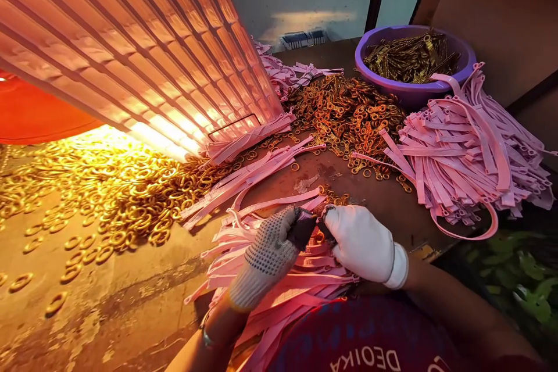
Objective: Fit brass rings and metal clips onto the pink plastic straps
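Observation:
Both my hands wear gloves and meet over a heap of pink straps (283,279) at the table's front edge. My left hand (268,253), in a dotted knit glove with dark fingertips, is closed in a pinch. My right hand (361,244), in a white glove, is also closed, fingertips against the left ones. Between them sits a small metal part (320,226) that I cannot make out clearly. A few gold rings (333,196) lie just beyond the fingers.
A pile of gold rings (349,116) lies mid-table; more rings (113,186) spread out at left under an orange lamp. More pink straps (462,157) are heaped at right. A purple bowl (410,90) holds metal parts. Hanging strips (143,46) fill the upper left.

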`<state>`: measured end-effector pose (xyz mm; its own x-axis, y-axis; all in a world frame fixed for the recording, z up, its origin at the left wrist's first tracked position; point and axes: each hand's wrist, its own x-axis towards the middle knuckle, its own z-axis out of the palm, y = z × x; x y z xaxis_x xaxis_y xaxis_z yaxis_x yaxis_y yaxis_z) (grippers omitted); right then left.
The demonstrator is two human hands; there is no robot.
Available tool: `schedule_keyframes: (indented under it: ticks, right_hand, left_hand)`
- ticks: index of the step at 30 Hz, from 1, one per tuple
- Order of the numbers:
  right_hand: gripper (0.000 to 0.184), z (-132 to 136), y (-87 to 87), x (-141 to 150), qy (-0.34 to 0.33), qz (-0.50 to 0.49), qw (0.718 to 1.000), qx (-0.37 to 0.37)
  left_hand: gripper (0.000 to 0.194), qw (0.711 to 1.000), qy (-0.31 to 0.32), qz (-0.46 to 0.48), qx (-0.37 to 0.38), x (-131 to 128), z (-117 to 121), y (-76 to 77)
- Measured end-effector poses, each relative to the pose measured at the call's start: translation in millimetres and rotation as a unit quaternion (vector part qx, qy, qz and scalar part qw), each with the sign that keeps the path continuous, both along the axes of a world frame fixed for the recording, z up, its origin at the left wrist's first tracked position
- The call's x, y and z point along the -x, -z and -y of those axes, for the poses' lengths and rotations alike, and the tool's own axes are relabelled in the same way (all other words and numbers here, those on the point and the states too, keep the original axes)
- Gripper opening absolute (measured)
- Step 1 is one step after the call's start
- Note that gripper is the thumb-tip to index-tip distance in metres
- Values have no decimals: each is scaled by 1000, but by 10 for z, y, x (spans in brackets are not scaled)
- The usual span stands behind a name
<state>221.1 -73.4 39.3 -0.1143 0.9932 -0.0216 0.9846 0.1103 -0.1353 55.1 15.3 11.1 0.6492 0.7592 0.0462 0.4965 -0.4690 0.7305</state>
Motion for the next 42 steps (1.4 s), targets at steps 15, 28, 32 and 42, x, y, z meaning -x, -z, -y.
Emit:
schedule_keyframes:
  ticks: [15, 28, 32, 42]
  right_hand:
    - [14, 17, 369, -37, -25, 80, 977, -199]
    - [21, -116, 401, -172, -85, 119, 953, -264]
    - [8, -139, 321, -161, -6, 85, 987, -133]
    - [25, -154, 169, -106, 1, 73, 994, 76]
  left_hand:
    - [19, 962, 50, -13, 270, 35, -72, -7]
    - [12, 977, 148, -11, 150, -83, -224, 145]
    - [15, 976, 86, 8, 198, -92, -169, 95]
    - [20, 985, 25, 74, 153, -24, 36, 184]
